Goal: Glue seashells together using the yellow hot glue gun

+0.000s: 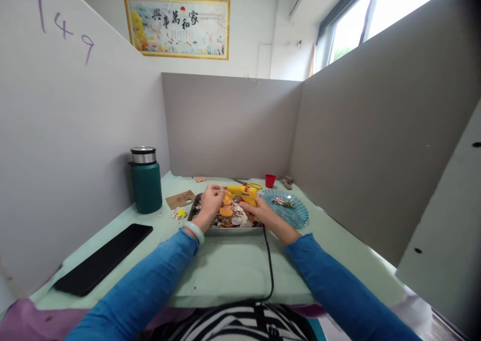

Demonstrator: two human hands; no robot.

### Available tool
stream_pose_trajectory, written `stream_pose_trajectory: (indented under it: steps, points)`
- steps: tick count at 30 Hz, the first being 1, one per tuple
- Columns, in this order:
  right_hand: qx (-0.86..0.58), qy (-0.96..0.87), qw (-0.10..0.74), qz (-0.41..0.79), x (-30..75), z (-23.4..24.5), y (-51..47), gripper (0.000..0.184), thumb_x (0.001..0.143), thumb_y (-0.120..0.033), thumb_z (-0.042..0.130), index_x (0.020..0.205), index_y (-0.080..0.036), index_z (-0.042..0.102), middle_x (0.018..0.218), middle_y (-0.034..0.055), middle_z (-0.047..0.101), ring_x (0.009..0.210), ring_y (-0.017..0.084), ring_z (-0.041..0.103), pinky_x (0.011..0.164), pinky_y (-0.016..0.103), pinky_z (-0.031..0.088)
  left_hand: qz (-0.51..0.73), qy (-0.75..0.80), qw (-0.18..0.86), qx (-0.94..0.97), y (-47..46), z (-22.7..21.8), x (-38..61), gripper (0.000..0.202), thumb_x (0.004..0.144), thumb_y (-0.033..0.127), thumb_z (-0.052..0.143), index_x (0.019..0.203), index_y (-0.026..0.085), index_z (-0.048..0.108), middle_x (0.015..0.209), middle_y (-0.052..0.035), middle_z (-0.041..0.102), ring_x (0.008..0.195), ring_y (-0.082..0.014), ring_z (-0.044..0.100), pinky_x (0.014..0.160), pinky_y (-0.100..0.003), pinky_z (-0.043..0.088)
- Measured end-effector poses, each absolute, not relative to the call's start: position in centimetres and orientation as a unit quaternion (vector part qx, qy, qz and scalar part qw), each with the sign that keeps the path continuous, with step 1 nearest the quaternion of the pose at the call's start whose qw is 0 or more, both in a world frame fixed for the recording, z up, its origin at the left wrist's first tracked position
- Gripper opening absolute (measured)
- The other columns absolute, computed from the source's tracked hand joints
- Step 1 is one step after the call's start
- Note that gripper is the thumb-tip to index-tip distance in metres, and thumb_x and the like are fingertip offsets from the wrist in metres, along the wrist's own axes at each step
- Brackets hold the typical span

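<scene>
My right hand (260, 213) is wrapped round the handle of a yellow glue gun (244, 193), its nozzle pointing left. Close to the nozzle tip, my left hand (211, 203) has its fingers pinched together; what is between them is too small to make out. Both hands are above a metal tray (233, 232) filled with seashells (236, 221), some orange and some white. From the gun a black cord (269, 266) runs down over the table's front edge. Part of the tray's left side is hidden by my left hand.
Left of the tray lie a brown card (180, 200), a decorated disc with a yellow star (180, 213), a black phone (103, 258) and a green bottle (146, 186). Rightward are a blue plate (298, 213) and red cup (270, 181). Yellow-handled scissors (255, 185) lie behind. Grey partitions (231, 125) enclose the table.
</scene>
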State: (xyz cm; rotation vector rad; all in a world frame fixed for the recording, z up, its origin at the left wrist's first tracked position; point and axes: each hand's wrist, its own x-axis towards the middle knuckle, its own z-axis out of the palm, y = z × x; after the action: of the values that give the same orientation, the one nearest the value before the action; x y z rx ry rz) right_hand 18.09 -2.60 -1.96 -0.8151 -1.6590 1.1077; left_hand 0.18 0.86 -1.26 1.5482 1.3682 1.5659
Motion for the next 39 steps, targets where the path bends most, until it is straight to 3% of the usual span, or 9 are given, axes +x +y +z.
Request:
stream_pose_trajectory:
  steps: [20, 25, 32, 39]
  points:
    - [-0.339, -0.684, 0.465, 0.447, 18.05, -1.89, -2.68, 0.038, 0.076, -0.052, 0.069, 0.087, -0.016, 0.061, 0.048, -0.0074, 0.045, 0.04, 0.007, 0.039, 0.04, 0.022, 0.032, 0.575, 0.487, 0.277, 0.596, 0.39, -0.94, 0.38, 0.021, 0.078, 0.026, 0.059, 0.096, 0.018, 0.052, 0.065, 0.0018, 0.061, 0.046, -0.0105, 0.055, 0.046, -0.021, 0.043]
    - [-0.341, -0.69, 0.462, 0.44, 18.09, -1.85, -2.74, 0.037, 0.076, -0.052, 0.068, 0.074, -0.017, 0.058, 0.047, -0.0061, 0.045, 0.041, 0.007, 0.039, 0.04, 0.022, 0.031, 0.575, 0.486, 0.274, 0.598, 0.61, -1.11, 0.33, 0.02, 0.079, 0.026, 0.059, 0.095, 0.018, 0.051, 0.065, 0.0019, 0.061, 0.046, -0.0101, 0.054, 0.045, -0.02, 0.043]
    - [-0.347, -0.681, 0.472, 0.44, 18.06, -1.82, -2.79, 0.039, 0.074, -0.055, 0.069, 0.075, -0.017, 0.057, 0.047, -0.0063, 0.045, 0.041, 0.008, 0.039, 0.04, 0.022, 0.032, 0.572, 0.489, 0.281, 0.595, 0.46, -1.02, 0.45, 0.02, 0.079, 0.025, 0.059, 0.096, 0.018, 0.052, 0.065, 0.0016, 0.06, 0.046, -0.0105, 0.055, 0.044, -0.02, 0.043]
    - [-0.341, -0.694, 0.46, 0.436, 18.08, -1.78, -2.78, 0.042, 0.075, -0.056, 0.068, 0.064, -0.018, 0.052, 0.045, -0.0052, 0.044, 0.041, 0.008, 0.038, 0.04, 0.023, 0.032, 0.576, 0.488, 0.279, 0.593, 0.49, -1.01, 0.39, 0.02, 0.079, 0.025, 0.059, 0.095, 0.018, 0.052, 0.066, 0.0011, 0.061, 0.046, -0.0102, 0.055, 0.045, -0.02, 0.044]
